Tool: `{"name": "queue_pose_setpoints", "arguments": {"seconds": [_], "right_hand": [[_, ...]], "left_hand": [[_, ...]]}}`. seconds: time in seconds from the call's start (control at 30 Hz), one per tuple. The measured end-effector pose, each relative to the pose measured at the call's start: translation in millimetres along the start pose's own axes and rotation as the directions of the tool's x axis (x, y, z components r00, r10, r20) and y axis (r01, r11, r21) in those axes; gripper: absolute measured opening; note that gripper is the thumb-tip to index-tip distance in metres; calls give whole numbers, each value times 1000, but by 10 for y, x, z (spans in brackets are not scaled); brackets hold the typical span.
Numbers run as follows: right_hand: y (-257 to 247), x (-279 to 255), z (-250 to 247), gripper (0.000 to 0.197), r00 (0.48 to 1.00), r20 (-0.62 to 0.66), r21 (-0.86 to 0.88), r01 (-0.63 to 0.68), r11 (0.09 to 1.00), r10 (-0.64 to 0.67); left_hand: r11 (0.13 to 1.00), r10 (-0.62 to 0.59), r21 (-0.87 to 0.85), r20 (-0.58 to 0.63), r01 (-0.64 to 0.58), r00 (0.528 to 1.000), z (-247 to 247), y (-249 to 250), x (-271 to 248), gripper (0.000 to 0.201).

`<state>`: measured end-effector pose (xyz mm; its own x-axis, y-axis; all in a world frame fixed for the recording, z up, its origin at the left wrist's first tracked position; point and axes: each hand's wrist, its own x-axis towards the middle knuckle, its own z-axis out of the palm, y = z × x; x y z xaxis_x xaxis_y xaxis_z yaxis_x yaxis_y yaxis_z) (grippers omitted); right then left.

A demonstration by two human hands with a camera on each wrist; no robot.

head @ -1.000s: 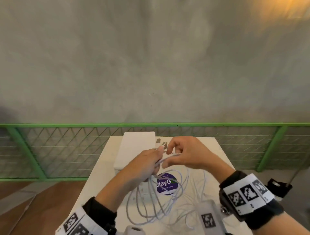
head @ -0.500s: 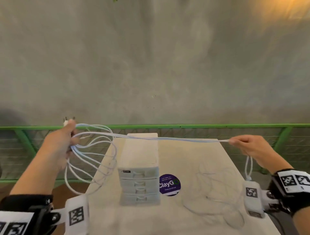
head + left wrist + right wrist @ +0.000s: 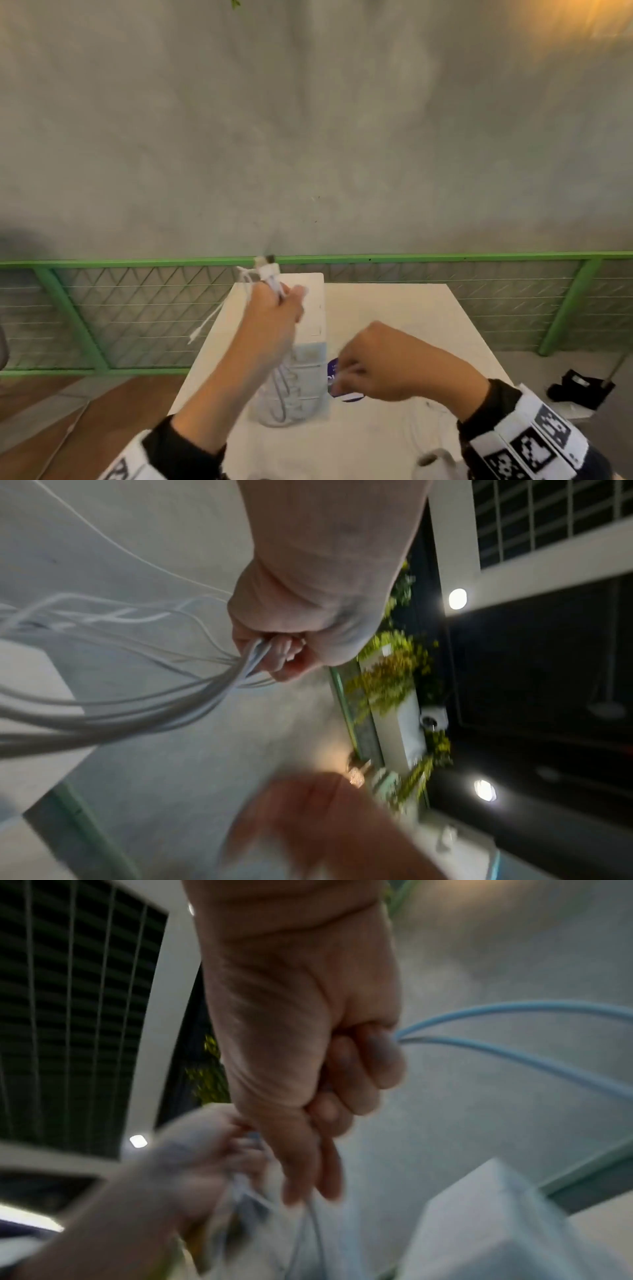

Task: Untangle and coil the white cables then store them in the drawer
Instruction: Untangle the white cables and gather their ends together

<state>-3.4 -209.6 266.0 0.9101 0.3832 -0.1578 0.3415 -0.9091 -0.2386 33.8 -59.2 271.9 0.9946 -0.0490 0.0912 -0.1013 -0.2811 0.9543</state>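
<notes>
My left hand [image 3: 284, 299] is raised in front of the white drawer unit [image 3: 310, 308] and grips a bundle of white cable loops [image 3: 143, 710]. A plug [image 3: 268, 266] sticks up above the fist and the loops [image 3: 286, 387] hang down before the drawer fronts. In the left wrist view the fingers [image 3: 277, 656] are curled tight round the strands. My right hand [image 3: 342, 375] is lower and to the right, close by, with its fingers [image 3: 373, 1053] curled round a length of the cable [image 3: 514, 1010], which leaves the fist in two strands. All is blurred by motion.
The drawer unit stands on a white table [image 3: 411, 308] with a round purple sticker [image 3: 334, 368] beside it. A green mesh railing [image 3: 445, 257] runs behind, before a grey wall. Wooden floor lies left of the table; a black object [image 3: 579, 387] sits on the floor at right.
Half a second ago the hands were spread wide with a cable stretched between them. Now both have come together in front of the drawer unit, the left moving right, the right moving left and down.
</notes>
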Motion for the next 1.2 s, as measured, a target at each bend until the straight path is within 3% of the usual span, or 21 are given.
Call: {"name": "queue_pose_setpoints", "arguments": {"seconds": [0.1, 0.2, 0.33, 0.43, 0.63, 0.7, 0.83, 0.97, 1.03, 1.13, 1.2], "right_hand": [[-141, 114, -155, 38, 954, -285, 49, 115, 992, -96], [-102, 187, -177, 13, 890, -455, 242, 88, 966, 32], [163, 254, -216, 35, 875, -449, 373, -2, 928, 183], [601, 247, -221, 28, 884, -369, 496, -73, 865, 286], [1477, 16, -33, 35, 774, -374, 589, -227, 775, 511], [1694, -51, 48, 43, 778, -343, 562, -279, 778, 526], [1900, -176, 112, 24, 790, -263, 490, -385, 783, 553], [1877, -74, 160, 29, 813, -188, 301, -487, 820, 551], [1696, 30, 153, 30, 851, -149, 285, -451, 846, 504], [1309, 149, 158, 23, 929, -84, 79, -355, 931, 362], [997, 191, 179, 25, 944, 6, -38, -328, 944, 329]], "left_hand": [[996, -44, 83, 82, 37, 996, 221, -52, -44, 24], [981, -147, 144, 100, 132, 984, 243, -37, -47, 30], [992, -119, 70, 173, 108, 978, 124, -86, -1, 42], [986, -145, -67, 75, 150, 987, -147, -124, 170, 35], [871, -324, -423, -109, 251, 940, -799, -195, 369, 34], [804, -366, -552, -166, 222, 916, -1041, -263, 421, 33], [715, -383, -695, -295, 78, 875, -1477, -374, 501, 38], [805, -316, -593, -433, -3, 844, -1498, -277, 537, 37], [852, -270, -523, -417, 14, 868, -1331, -180, 524, 36], [909, -216, -414, -357, 53, 909, -942, -8, 430, 33], [963, -125, -269, -347, 29, 930, -647, 82, 339, 33]]}}
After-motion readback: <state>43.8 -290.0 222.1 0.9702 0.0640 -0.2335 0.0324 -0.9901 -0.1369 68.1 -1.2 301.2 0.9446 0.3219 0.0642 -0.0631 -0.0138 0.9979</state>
